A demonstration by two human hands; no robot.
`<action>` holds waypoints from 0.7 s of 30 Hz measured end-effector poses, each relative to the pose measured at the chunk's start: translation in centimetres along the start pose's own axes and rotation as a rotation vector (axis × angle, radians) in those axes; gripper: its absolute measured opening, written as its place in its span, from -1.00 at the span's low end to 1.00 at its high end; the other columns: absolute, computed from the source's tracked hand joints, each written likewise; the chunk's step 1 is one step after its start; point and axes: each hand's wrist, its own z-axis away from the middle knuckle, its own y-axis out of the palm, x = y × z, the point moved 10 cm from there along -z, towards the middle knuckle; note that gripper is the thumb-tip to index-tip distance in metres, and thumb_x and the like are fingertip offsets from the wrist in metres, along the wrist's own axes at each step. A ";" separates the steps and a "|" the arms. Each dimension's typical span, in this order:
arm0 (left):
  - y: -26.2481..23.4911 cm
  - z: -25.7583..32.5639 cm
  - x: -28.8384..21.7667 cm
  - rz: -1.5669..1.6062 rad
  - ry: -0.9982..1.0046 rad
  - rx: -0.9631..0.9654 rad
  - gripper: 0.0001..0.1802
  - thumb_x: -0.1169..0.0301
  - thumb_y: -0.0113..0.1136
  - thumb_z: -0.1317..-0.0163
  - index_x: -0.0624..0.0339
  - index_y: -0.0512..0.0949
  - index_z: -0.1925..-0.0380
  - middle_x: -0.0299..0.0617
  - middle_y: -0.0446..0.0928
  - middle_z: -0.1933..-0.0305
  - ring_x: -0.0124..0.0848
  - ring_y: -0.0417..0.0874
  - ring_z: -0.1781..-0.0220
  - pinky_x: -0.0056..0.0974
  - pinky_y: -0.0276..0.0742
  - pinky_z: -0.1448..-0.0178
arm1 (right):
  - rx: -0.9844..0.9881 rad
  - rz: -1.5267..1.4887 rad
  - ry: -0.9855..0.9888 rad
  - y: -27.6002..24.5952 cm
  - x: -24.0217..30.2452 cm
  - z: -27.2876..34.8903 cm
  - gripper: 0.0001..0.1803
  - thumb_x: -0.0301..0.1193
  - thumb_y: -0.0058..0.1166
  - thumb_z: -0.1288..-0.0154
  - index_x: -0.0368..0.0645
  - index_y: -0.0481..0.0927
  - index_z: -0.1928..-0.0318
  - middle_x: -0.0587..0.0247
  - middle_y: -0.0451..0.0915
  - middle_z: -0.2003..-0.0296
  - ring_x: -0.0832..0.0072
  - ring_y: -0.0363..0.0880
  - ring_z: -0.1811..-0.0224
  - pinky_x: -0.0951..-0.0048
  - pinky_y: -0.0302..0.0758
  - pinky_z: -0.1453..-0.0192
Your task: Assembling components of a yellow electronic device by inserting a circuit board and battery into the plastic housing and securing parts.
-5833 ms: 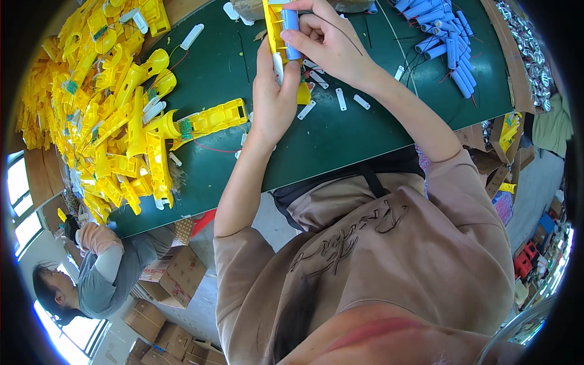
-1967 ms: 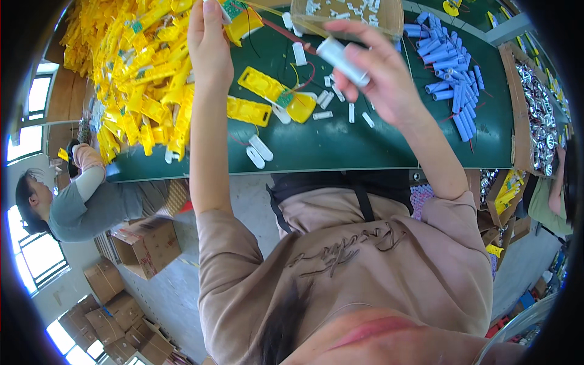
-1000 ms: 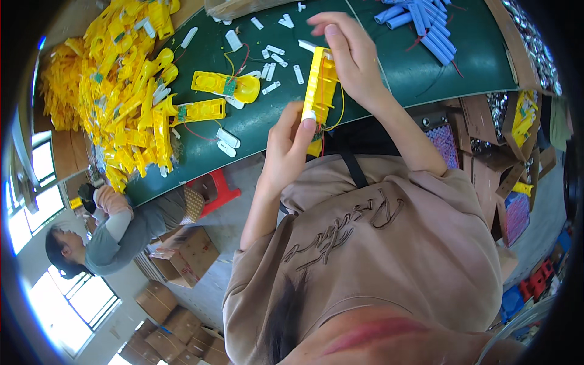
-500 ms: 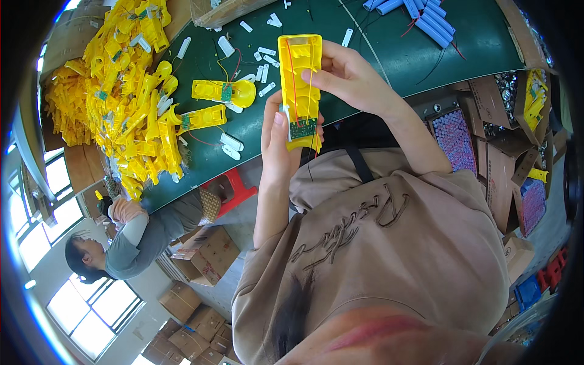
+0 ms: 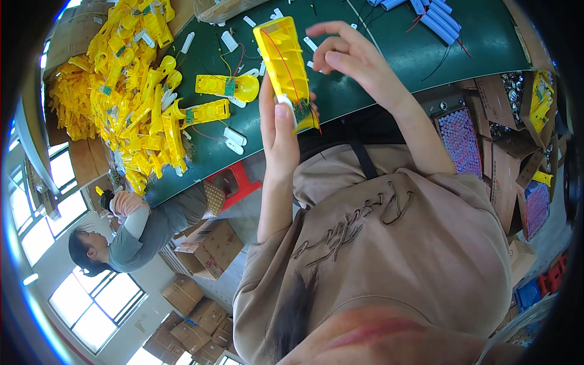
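My left hand (image 5: 278, 132) grips the lower end of a long yellow plastic housing (image 5: 283, 59), its hollow, ribbed side facing me and its top tilted leftward. A small green circuit board (image 5: 302, 111) sits in the lower part, with a red wire running up the inside. At the board's left edge is a white plastic piece (image 5: 285, 102), next to my left thumb. To the right of the housing, my right hand (image 5: 360, 62) hovers apart from it over the table; its fingers are spread and I see nothing in them.
On the green table (image 5: 389, 79) lie two more yellow housings with boards (image 5: 228, 88), loose white pieces (image 5: 235, 137) and blue cylinders with wires (image 5: 440, 23). A big heap of yellow parts (image 5: 131, 97) fills the left. Beyond are a red stool (image 5: 242, 187), a co-worker (image 5: 131, 246) and cartons (image 5: 213, 248).
My right hand has let go of the housing's right side and moved away to the right, fingers opening. In my left hand, the housing has tilted leftward and turned slightly.
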 end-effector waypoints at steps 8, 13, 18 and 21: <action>0.3 0.2 -0.4 -0.391 0.111 -0.051 -0.48 0.27 -0.30 -0.45 0.31 0.07 -0.32 -0.09 0.26 -0.24 -0.36 0.31 -0.24 -0.25 0.18 -0.32 | -0.265 0.338 -0.141 1.1 1.2 1.4 -0.81 -0.38 0.10 -0.21 -0.29 0.56 0.35 0.29 0.45 0.54 0.59 0.35 0.60 0.52 0.29 0.49; -0.9 -0.5 1.3 -0.161 0.043 -0.141 -0.48 0.23 -0.33 -0.45 0.29 0.08 -0.31 -0.11 0.31 -0.18 -0.36 0.36 -0.16 -0.27 0.27 -0.23 | -0.299 0.355 -0.108 1.5 0.5 1.7 -0.83 -0.42 0.08 -0.21 -0.28 0.50 0.45 0.26 0.44 0.59 0.50 0.39 0.59 0.48 0.31 0.50; -2.5 -2.1 0.6 -0.032 0.072 -0.290 -0.49 0.22 -0.38 -0.46 0.26 0.06 -0.31 -0.11 0.36 -0.10 -0.35 0.41 -0.11 -0.25 0.34 -0.17 | -0.307 0.790 -0.404 4.1 2.7 2.2 -0.86 -0.49 0.06 -0.13 -0.19 0.42 0.53 0.24 0.43 0.62 0.29 0.42 0.57 0.36 0.31 0.43; -1.9 -2.5 -0.3 0.042 0.040 -0.253 -0.50 0.24 -0.39 -0.47 0.22 0.05 -0.32 -0.10 0.34 -0.15 -0.33 0.42 -0.14 -0.22 0.34 -0.23 | -0.282 0.543 -0.277 3.7 1.5 1.8 -0.89 -0.47 0.06 -0.13 -0.17 0.43 0.49 0.27 0.41 0.64 0.33 0.41 0.59 0.36 0.30 0.44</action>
